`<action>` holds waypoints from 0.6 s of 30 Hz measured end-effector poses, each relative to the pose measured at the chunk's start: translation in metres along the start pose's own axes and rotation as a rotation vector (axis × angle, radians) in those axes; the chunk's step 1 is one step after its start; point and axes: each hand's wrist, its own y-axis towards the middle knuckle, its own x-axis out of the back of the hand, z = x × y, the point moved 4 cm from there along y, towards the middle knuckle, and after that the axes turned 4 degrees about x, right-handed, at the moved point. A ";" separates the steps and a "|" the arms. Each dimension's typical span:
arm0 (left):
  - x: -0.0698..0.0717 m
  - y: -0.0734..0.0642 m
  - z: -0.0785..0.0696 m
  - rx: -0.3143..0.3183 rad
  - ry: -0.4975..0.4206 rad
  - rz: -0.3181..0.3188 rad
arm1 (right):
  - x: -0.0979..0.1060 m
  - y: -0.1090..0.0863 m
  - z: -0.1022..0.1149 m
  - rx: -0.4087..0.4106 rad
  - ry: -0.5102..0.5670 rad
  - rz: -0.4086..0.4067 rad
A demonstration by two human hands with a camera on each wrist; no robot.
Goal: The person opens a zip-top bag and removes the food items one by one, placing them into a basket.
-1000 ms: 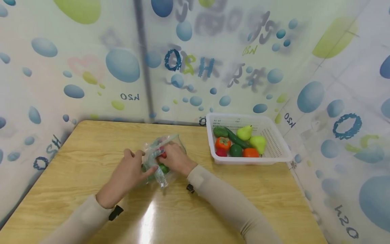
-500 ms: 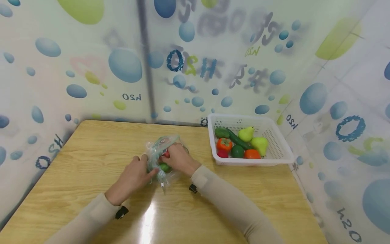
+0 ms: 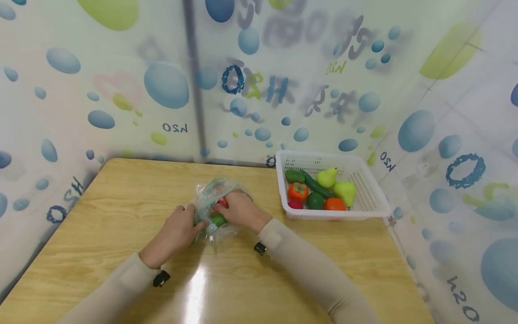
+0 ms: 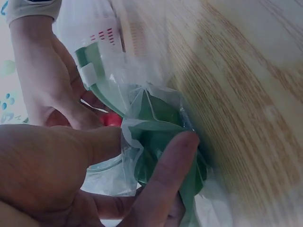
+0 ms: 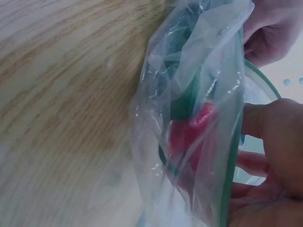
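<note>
A clear zip bag [image 3: 206,198] with a green closure strip lies on the table, its mouth held apart. My left hand [image 3: 178,227] pinches its near-left edge between thumb and fingers; the left wrist view shows the thumb over the green strip. Reaching into the mouth from the right, my right hand [image 3: 243,209] grips a glossy red fruit or vegetable [image 5: 194,137], partly hidden by fingers and plastic. A green vegetable [image 3: 218,219] lies inside the bag beside the red one. Its exact kind is blurred by the plastic.
A white perforated basket [image 3: 372,198] stands at the back right of the wooden table [image 3: 133,198]. It contains pears [image 3: 345,193], a cucumber [image 3: 317,185], a persimmon [image 3: 297,191] and several other pieces. A patterned wall rises behind the table.
The left hand stays on the bag's edge while the bag's mouth has spread wider. My right hand has shifted slightly right, and more of the red and green pieces shows.
</note>
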 end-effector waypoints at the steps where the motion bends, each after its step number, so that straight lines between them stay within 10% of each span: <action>1: 0.000 0.000 0.001 0.001 0.001 0.001 | 0.001 0.000 0.000 -0.004 0.004 0.007; 9: 0.002 0.004 0.004 0.016 -0.032 0.007 | 0.014 -0.009 0.000 -0.037 0.036 0.085; 18: 0.002 0.008 0.008 0.044 -0.029 0.019 | 0.023 -0.013 0.002 0.105 0.099 0.122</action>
